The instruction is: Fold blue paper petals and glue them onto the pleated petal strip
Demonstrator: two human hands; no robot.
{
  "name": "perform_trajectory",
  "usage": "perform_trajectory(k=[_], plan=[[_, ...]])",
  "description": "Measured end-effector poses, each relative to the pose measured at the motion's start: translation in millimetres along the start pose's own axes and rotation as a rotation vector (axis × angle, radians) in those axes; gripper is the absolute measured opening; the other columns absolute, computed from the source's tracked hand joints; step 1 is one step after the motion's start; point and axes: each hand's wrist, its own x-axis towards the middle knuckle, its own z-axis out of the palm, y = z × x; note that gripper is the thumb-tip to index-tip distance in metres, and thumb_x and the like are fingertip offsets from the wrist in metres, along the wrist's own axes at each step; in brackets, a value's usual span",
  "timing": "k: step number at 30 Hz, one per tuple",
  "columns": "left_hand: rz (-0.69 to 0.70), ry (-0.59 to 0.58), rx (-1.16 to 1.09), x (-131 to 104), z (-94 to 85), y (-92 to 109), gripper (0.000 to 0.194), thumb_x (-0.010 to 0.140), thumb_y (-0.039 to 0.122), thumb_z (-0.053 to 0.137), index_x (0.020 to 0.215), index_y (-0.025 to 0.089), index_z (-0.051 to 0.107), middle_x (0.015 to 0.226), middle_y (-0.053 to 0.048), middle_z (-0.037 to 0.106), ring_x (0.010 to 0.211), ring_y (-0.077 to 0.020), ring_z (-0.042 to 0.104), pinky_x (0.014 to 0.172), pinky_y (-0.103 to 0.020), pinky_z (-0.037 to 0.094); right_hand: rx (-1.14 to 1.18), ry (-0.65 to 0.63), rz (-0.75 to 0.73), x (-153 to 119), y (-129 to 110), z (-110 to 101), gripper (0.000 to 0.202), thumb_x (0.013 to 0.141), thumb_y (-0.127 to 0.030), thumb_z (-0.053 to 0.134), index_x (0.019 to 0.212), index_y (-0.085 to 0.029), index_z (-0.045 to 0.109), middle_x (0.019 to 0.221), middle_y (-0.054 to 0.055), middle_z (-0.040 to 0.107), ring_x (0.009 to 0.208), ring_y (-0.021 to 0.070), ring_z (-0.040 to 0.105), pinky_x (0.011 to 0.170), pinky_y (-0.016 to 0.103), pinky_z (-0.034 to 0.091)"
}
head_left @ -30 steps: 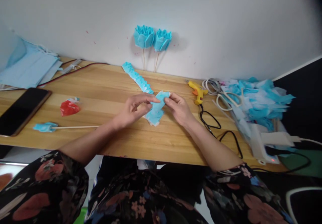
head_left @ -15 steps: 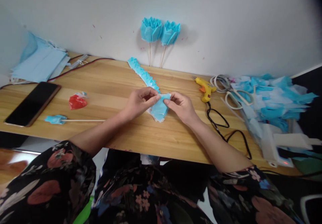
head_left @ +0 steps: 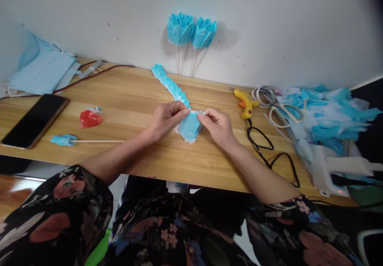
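Note:
A blue fabric piece (head_left: 190, 127) with pale lower edges lies between my two hands. My left hand (head_left: 170, 118) pinches its upper left corner, and my right hand (head_left: 216, 124) pinches the upper right one. From my left fingertips a pleated blue strip (head_left: 170, 85) runs up and left across the wooden table (head_left: 125, 86). Two blue fabric flowers, one on the left (head_left: 180, 28) and one on the right (head_left: 204, 33), lean on the wall on thin sticks. A stick with a small blue bud (head_left: 64, 140) lies left of my left forearm.
At the left are a black phone (head_left: 35, 120), a red bundle (head_left: 90, 118) and pale blue masks (head_left: 44, 72). On the right sit a yellow glue gun (head_left: 245, 103) with a black cord, scissors (head_left: 279, 116), blue scraps (head_left: 335, 114) and a white device (head_left: 324, 174).
My right fingers have shifted slightly along the fabric's top edge, which now looks straighter and more stretched between both hands. The whole view has shifted a little.

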Motion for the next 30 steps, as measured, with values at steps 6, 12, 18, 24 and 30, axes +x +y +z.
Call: perform_trajectory(k=[6,12,18,24,30], plan=[[-0.007,0.012,0.036,0.5,-1.1,0.2,0.032,0.093,0.042,0.064,0.073,0.018,0.057,0.065,-0.001,0.057,0.058,-0.0109,0.051,0.053,-0.025,0.043,-0.123,0.038,-0.082,-1.3,-5.8,0.8,0.038,0.095,-0.049,0.061,0.068,-0.022,0.058,0.059,-0.004,0.049,0.057,0.0115,0.041,0.06,0.028,0.039],[-0.027,-0.032,-0.008,3.1,-3.7,0.8,0.038,0.094,0.047,0.064,0.072,0.018,0.058,0.062,0.0,0.057,0.057,-0.0109,0.052,0.055,-0.025,0.044,-0.096,0.058,-0.079,-1.9,-3.9,2.0,0.035,0.096,-0.046,0.06,0.07,-0.022,0.057,0.062,-0.003,0.05,0.058,0.0119,0.043,0.061,0.029,0.039],[-0.075,-0.039,-0.208,4.4,-6.4,0.1,0.05,0.099,0.061,0.051,0.085,0.016,0.066,0.071,-0.006,0.066,0.062,-0.0133,0.061,0.06,-0.027,0.051,-0.061,0.15,-0.076,-0.3,0.1,-1.8,0.037,0.097,-0.044,0.06,0.068,-0.022,0.054,0.062,-0.003,0.049,0.06,0.0122,0.043,0.062,0.029,0.038],[-0.077,-0.087,-0.111,5.2,-1.5,-5.8,0.044,0.09,0.059,0.068,0.083,0.016,0.066,0.065,-0.001,0.06,0.059,-0.0112,0.057,0.055,-0.024,0.047,-0.107,0.101,-0.095,-2.1,-0.7,-0.6,0.036,0.097,-0.045,0.059,0.069,-0.022,0.054,0.062,-0.003,0.048,0.058,0.012,0.042,0.062,0.029,0.038],[-0.115,-0.062,-0.157,3.7,2.5,-1.9,0.034,0.083,0.046,0.077,0.077,0.015,0.064,0.061,0.001,0.059,0.053,-0.0081,0.052,0.051,-0.022,0.043,-0.119,0.094,-0.115,-2.5,-1.2,1.2,0.037,0.097,-0.044,0.059,0.067,-0.022,0.053,0.06,-0.004,0.047,0.057,0.0108,0.04,0.059,0.028,0.036]])
